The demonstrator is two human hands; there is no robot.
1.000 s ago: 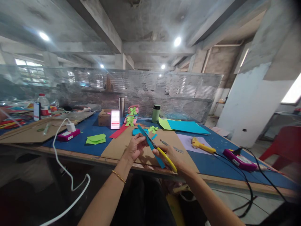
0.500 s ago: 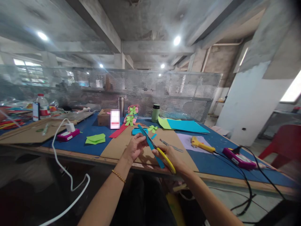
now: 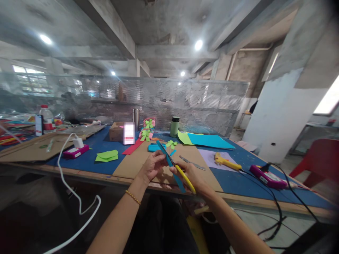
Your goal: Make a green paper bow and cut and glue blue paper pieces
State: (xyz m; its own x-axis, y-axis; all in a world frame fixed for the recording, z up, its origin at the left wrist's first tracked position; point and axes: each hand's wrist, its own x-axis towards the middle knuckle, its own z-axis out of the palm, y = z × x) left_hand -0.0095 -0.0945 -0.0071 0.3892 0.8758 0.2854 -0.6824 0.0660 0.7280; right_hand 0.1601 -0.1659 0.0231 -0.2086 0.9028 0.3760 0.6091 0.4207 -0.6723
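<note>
Holding a blue paper strip (image 3: 169,163) pinched in closed fingers, the left hand (image 3: 152,167) angles it far-left to near-right. The right hand (image 3: 192,176) grips yellow-handled scissors (image 3: 184,178) around it, over the table's near edge (image 3: 87,175), with bare cardboard (image 3: 132,164) beyond.

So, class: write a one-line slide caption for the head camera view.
Left hand holds a blue paper strip while right hand works yellow-handled scissors over the cardboard sheet.

bare forearms, gold bead bracelet (image 3: 133,197), left wrist
</note>
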